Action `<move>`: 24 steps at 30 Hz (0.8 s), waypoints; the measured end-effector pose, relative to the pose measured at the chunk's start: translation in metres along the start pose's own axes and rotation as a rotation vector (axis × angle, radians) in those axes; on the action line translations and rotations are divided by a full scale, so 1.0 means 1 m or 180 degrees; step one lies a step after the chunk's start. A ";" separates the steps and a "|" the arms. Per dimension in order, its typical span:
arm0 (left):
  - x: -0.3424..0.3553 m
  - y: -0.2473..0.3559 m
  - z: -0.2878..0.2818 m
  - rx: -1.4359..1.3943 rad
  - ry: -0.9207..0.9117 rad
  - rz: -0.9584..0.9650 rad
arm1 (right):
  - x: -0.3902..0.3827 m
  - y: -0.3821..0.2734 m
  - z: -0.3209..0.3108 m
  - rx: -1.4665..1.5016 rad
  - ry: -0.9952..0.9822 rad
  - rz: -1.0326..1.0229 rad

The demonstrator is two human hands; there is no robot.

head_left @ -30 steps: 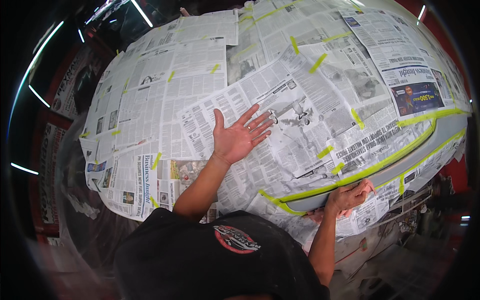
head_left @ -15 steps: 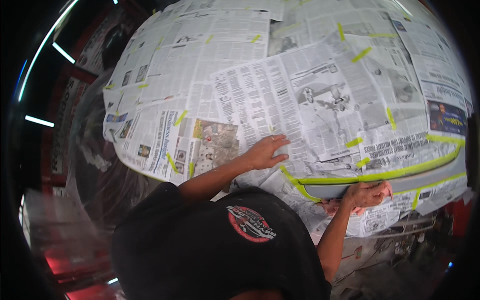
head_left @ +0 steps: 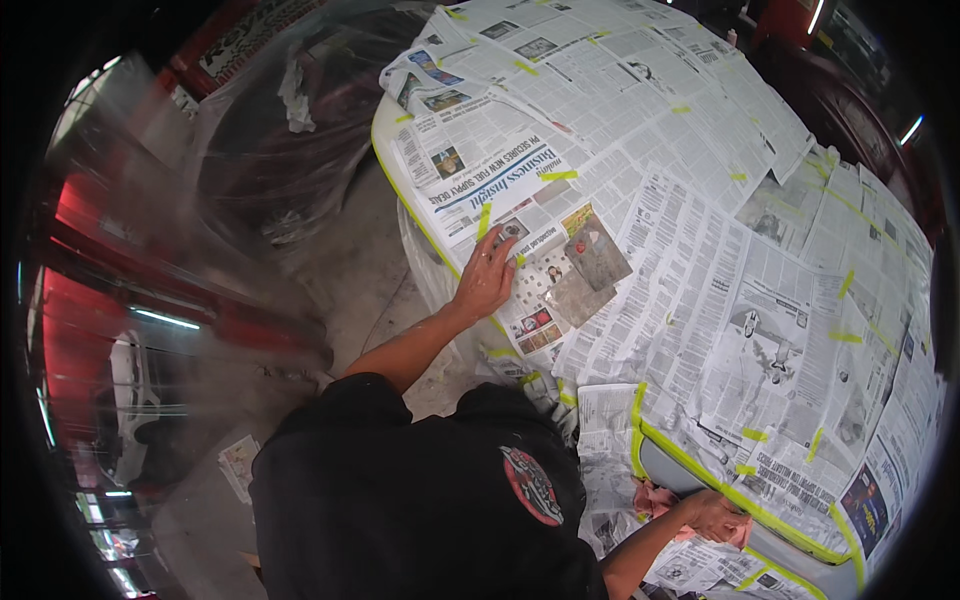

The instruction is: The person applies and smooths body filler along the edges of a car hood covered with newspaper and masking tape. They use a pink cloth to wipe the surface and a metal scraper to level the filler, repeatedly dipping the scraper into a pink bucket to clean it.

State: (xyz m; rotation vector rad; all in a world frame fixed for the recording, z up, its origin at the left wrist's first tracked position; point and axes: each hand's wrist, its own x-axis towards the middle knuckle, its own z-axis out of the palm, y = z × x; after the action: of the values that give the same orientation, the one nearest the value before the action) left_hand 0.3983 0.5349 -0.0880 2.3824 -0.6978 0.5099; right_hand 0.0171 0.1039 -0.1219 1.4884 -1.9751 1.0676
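Note:
My left hand (head_left: 487, 278) rests on the newspaper sheets (head_left: 690, 270) that cover a car body, its fingers apart next to a short piece of yellow-green masking tape (head_left: 484, 221). Lower right, my right hand (head_left: 712, 517) presses a pink cloth (head_left: 655, 498), which bunches out around the fingers. Under the cloth runs a grey painted strip (head_left: 668, 464) left uncovered by the paper. Yellow-green tape (head_left: 745, 503) borders this strip along its upper edge. My palm hides part of the cloth.
Clear plastic sheeting (head_left: 275, 150) drapes a dark shape at the upper left. Beside the covered car lies a grey floor (head_left: 370, 240). A sheet of paper (head_left: 238, 466) lies at the lower left. Red structures (head_left: 240, 310) stand at the left.
My view has swung leftward, so the car sits farther right. My left hand has moved left over the newspaper to the car's taped edge. My right hand stays with the cloth on the grey strip.

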 end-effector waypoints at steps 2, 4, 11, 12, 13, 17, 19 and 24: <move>0.043 -0.005 0.010 -0.0097 0.0064 0.0107 | 0.005 -0.005 -0.009 0.0060 -0.0157 -0.0018; 0.082 -0.027 0.028 0.0269 -0.0213 0.0171 | 0.003 0.002 -0.002 0.0054 -0.0228 -0.0134; 0.119 -0.085 0.092 0.0727 -0.1334 0.0333 | 0.003 0.017 0.010 0.0201 -0.0270 -0.0114; 0.114 -0.090 0.090 0.0770 -0.1392 0.0391 | 0.002 0.017 0.005 0.0180 -0.0379 -0.0065; 0.109 -0.097 0.086 0.0684 -0.1469 0.0271 | 0.003 0.017 0.005 0.0179 -0.0344 -0.0151; 0.123 -0.129 0.030 0.0455 -0.1613 -0.0217 | 0.001 0.016 0.002 0.0079 -0.0143 -0.0267; 0.134 -0.151 0.007 0.0391 -0.1495 -0.0573 | 0.003 0.013 0.004 0.0123 0.0063 -0.0347; 0.166 -0.160 -0.024 0.0245 -0.0403 -0.0801 | 0.003 0.012 0.003 0.0280 -0.0328 -0.0141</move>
State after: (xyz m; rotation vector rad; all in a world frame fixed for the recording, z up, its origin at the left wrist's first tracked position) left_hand 0.6184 0.6002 -0.0566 2.5454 -0.4287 0.2857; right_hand 0.0050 0.1016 -0.1252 1.6564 -1.9769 1.0920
